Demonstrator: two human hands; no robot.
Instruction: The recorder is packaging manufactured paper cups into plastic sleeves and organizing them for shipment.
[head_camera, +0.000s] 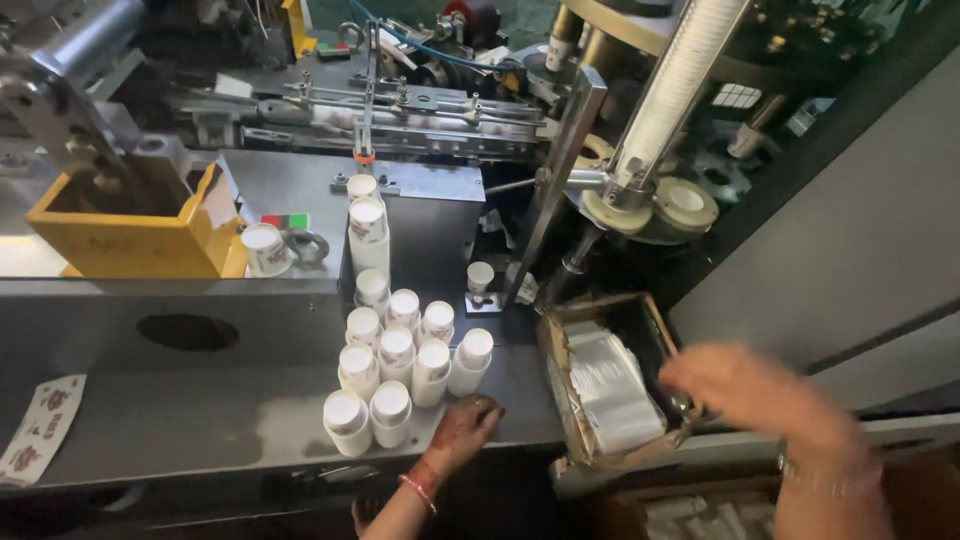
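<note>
Several short stacks of white paper cups (400, 365) stand upside down in a cluster on the grey metal table (200, 410). My left hand (465, 430) rests on the table's front edge just right of the nearest stacks, fingers curled, with nothing in it. A red bangle sits on that wrist. My right hand (750, 395) is blurred by motion, hovering at the right rim of a brown cardboard box (600, 305) that holds a pile of white sheets (610, 390). Whether it holds anything is unclear.
A cup-forming machine fills the back, with a long slanted column of white cups (680, 80). A yellow bin (130, 245) stands at the left, a single cup (265, 248) beside it. A flat printed cup blank (40, 425) lies at the table's left end, near an oval hole (188, 332).
</note>
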